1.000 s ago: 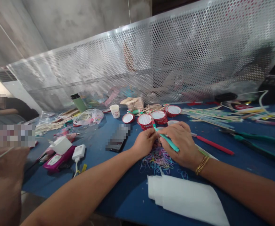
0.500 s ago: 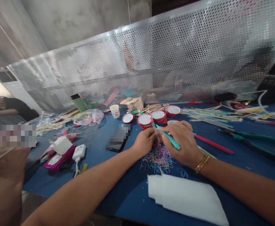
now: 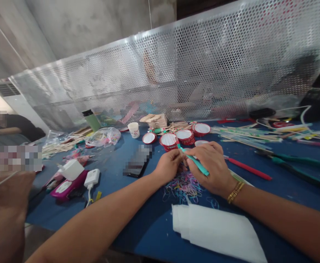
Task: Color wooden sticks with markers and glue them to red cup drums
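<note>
My right hand (image 3: pixel 212 166), with a gold bracelet at the wrist, grips a teal marker (image 3: pixel 200 166), its tip end pointing toward my left hand. My left hand (image 3: pixel 171 165) is closed in a pinch on a narrow flat stick (image 3: pixel 178 144) with a teal-coloured band; most of the stick is hidden by the fingers. The marker's tip lies at or very near the stick; contact cannot be made out. Below both hands lies a tangled pile of coloured rubber bands (image 3: pixel 186 188). Just behind them stand small red-rimmed cups with white tops (image 3: pixel 184 134).
A folded white sheet (image 3: pixel 217 232) lies in front. A phone (image 3: pixel 138 160) and paper cup (image 3: pixel 133 130) are left; a red marker (image 3: pixel 249 168), pliers (image 3: pixel 299 166) and loose sticks (image 3: pixel 244 137) right. Perforated metal panel (image 3: pixel 160 73) stands behind. Another person's arm (image 3: pixel 9 204) is far left.
The teal marker and my right hand have shifted very slightly at the stick. My left hand stays nearly in place, and the things on the table have not moved.
</note>
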### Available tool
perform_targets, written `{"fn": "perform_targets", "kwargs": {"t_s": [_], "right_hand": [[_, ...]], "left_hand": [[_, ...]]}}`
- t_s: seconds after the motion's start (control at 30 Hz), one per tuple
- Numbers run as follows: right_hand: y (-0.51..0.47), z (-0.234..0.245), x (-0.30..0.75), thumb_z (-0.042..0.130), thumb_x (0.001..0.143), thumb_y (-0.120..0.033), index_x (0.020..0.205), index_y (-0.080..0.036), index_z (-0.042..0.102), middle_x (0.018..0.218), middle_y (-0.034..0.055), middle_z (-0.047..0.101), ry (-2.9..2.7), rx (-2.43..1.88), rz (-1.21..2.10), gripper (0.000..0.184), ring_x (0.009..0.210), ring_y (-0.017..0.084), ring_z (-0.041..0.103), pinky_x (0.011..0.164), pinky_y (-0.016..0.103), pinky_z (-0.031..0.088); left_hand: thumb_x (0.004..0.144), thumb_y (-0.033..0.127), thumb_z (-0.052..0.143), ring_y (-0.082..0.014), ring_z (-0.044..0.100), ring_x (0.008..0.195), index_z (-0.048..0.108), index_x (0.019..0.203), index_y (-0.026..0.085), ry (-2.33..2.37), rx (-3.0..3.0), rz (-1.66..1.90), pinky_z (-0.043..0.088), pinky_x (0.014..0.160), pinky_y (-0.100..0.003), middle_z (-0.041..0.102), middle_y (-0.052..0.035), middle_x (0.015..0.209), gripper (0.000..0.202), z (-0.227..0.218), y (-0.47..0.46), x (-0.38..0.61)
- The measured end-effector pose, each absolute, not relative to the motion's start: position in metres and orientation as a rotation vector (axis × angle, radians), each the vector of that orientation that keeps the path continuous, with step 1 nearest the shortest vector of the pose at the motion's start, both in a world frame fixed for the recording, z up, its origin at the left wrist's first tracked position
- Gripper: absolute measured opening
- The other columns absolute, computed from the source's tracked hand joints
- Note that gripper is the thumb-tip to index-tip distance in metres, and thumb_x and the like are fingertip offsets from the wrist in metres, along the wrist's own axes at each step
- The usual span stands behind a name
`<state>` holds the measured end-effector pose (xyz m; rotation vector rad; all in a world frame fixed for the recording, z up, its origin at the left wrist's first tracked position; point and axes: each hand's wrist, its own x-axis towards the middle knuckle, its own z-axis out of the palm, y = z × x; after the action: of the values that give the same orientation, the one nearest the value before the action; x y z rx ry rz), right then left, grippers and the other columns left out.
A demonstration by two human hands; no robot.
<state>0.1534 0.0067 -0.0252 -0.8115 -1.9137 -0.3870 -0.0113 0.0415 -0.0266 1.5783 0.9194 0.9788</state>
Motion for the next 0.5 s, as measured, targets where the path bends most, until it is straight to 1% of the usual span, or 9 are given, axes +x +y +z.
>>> {"fn": "perform_targets", "kwargs": {"t_s": [0.1, 0.27, 0.4, 0.5], "right_hand": [[0.0064, -0.0254, 0.1539, 0.056, 0.09, -0.023, 0.101, -0.021, 0.06, 0.087, 0.0035, 0.067, -1.903, -0.845, -0.368, 0.012, 0.087, 0.022, 0.06, 0.09, 0.043, 0.037], [0.0069, -0.026, 0.1538, 0.054, 0.091, -0.022, 0.101, -0.021, 0.059, 0.091, 0.0032, 0.069, -1.936, -0.812, -0.382, 0.012, 0.089, 0.022, 0.06, 0.092, 0.043, 0.036], [0.0077, -0.0263, 0.1545, 0.055, 0.09, -0.024, 0.098, -0.021, 0.061, 0.086, 0.0033, 0.067, -1.898, -0.872, -0.348, 0.011, 0.086, 0.021, 0.06, 0.089, 0.041, 0.037], [0.0066, -0.025, 0.154, 0.055, 0.089, -0.022, 0.1, -0.02, 0.061, 0.089, 0.0041, 0.069, -1.924, -0.828, -0.347, 0.012, 0.087, 0.022, 0.06, 0.09, 0.042, 0.037]], "left_hand": [[0.086, 0.045, 0.061, -0.0114, 0.055, 0.054, 0.056, 0.074, 0.017, 0.909, 1.564, 0.962, 0.042, 0.052, -0.022, 0.06, 0.0009, 0.065, 0.031, -0.0261, 0.0415, -0.0112], [0.087, 0.043, 0.06, -0.0113, 0.054, 0.052, 0.053, 0.069, 0.018, 0.942, 1.613, 0.973, 0.042, 0.052, -0.022, 0.057, 0.0017, 0.059, 0.032, -0.0252, 0.0419, -0.0114], [0.087, 0.043, 0.059, -0.0118, 0.057, 0.054, 0.055, 0.074, 0.018, 0.925, 1.572, 0.958, 0.043, 0.052, -0.022, 0.06, 0.0011, 0.065, 0.029, -0.026, 0.0423, -0.011], [0.086, 0.045, 0.061, -0.0118, 0.056, 0.055, 0.054, 0.071, 0.018, 0.922, 1.587, 0.972, 0.044, 0.053, -0.023, 0.059, 0.0013, 0.064, 0.032, -0.0264, 0.0421, -0.0113]]}}
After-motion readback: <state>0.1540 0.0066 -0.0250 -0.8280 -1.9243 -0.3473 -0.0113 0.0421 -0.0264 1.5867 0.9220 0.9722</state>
